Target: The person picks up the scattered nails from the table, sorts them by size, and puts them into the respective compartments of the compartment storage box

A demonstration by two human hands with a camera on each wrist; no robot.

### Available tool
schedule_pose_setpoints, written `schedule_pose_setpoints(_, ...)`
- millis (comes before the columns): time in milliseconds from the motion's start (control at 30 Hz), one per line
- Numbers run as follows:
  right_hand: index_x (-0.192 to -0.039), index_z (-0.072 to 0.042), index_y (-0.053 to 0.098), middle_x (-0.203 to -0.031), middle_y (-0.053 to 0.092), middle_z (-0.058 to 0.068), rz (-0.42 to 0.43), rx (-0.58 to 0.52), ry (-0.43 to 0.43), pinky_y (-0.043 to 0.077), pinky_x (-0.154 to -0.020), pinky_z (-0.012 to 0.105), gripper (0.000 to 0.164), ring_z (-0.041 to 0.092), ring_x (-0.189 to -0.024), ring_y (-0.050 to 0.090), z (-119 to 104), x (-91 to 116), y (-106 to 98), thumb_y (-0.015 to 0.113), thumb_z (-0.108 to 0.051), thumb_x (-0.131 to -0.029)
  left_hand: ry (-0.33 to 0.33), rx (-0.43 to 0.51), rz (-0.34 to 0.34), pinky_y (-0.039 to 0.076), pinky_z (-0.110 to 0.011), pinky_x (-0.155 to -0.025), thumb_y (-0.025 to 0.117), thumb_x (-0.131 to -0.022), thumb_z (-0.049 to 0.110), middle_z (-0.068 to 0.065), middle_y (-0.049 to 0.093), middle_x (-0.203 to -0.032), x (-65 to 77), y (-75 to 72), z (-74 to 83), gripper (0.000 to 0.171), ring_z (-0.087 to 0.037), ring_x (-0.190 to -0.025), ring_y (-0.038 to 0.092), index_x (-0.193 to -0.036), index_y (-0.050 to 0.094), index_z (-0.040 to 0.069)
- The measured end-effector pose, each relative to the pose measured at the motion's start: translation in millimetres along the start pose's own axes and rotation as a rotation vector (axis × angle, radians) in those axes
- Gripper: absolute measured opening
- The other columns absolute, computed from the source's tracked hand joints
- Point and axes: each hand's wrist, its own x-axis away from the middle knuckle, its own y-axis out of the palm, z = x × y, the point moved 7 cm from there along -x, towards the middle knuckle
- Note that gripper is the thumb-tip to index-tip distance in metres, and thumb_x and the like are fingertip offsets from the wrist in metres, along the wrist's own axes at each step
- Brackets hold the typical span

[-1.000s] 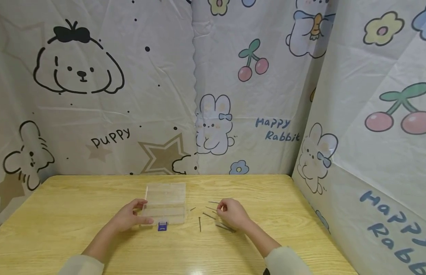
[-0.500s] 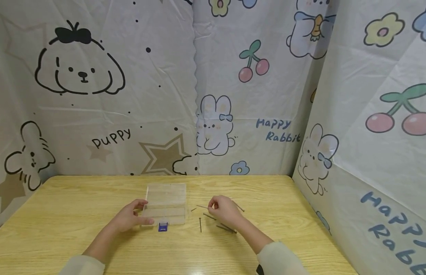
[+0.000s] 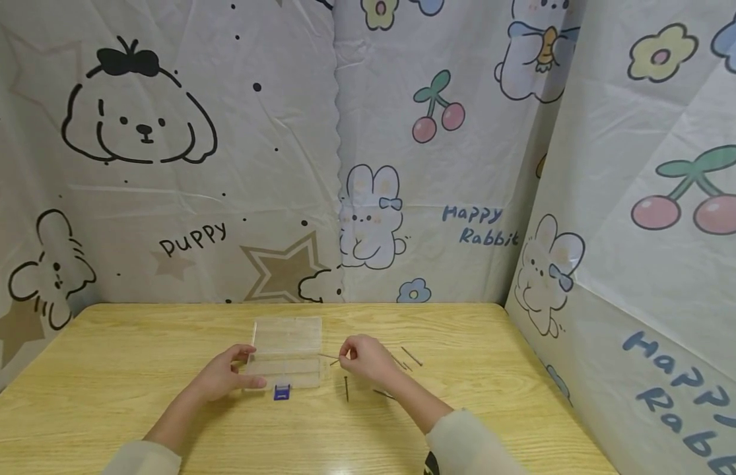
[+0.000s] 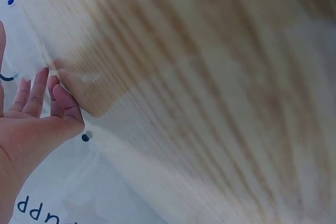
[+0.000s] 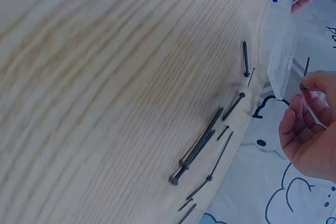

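Observation:
My left hand (image 3: pixel 222 375) holds the left side of a clear plastic box (image 3: pixel 288 335), its thumb at the front edge and its fingers at the left edge. A blue latch (image 3: pixel 281 392) sits at the box's front. My right hand (image 3: pixel 370 364) pinches a thin dark nail (image 5: pixel 307 66) by its head end. That nail points left, its tip by the box's right edge. Below the right hand in the right wrist view, several loose nails of different lengths lie on the table, among them a pair of thick nails (image 5: pixel 197 148) and a single nail (image 5: pixel 245 59).
The wood-grain table (image 3: pixel 166 330) carries the box and nails. Patterned cloth (image 3: pixel 272 152) hangs behind it and along the right side. A short thin nail (image 5: pixel 251 77) lies close to the box's right side.
The right hand has moved left with the pinched nail, from the loose nails to the right edge of the box. The left hand and the box have stayed in place.

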Motion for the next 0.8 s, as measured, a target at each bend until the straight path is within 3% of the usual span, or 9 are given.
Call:
schedule_pose_setpoints(267, -0.081, -0.012, 0.066, -0.062, 0.044, -0.009, -0.012, 0.014, -0.058, 0.032, -0.052, 0.017, 0.007, 0.003, -0.054, 0.037, -21, -9, 11, 0.062, -0.016, -0.086, -0.011, 0.000, 0.010, 0.038, -0.056, -0.100, 0.079, -0.073, 0.032, -0.032, 0.043, -0.134, -1.0, -2.0, 0.9, 0.081, -0.048, -0.121, 0.042, -0.134, 0.039, -0.004)
schedule_pose_setpoints(800, -0.081, -0.012, 0.066, -0.062, 0.045, -0.010, -0.057, 0.024, -0.097, 0.034, -0.051, 0.015, 0.006, 0.001, -0.054, 0.037, -54, -29, 42, 0.063, -0.016, -0.085, 0.032, 0.028, -0.004, 0.038, -0.056, -0.100, 0.079, -0.074, 0.028, -0.031, 0.046, -0.131, -0.5, -2.3, 0.3, 0.078, -0.047, -0.122, 0.042, -0.132, 0.040, -0.007)
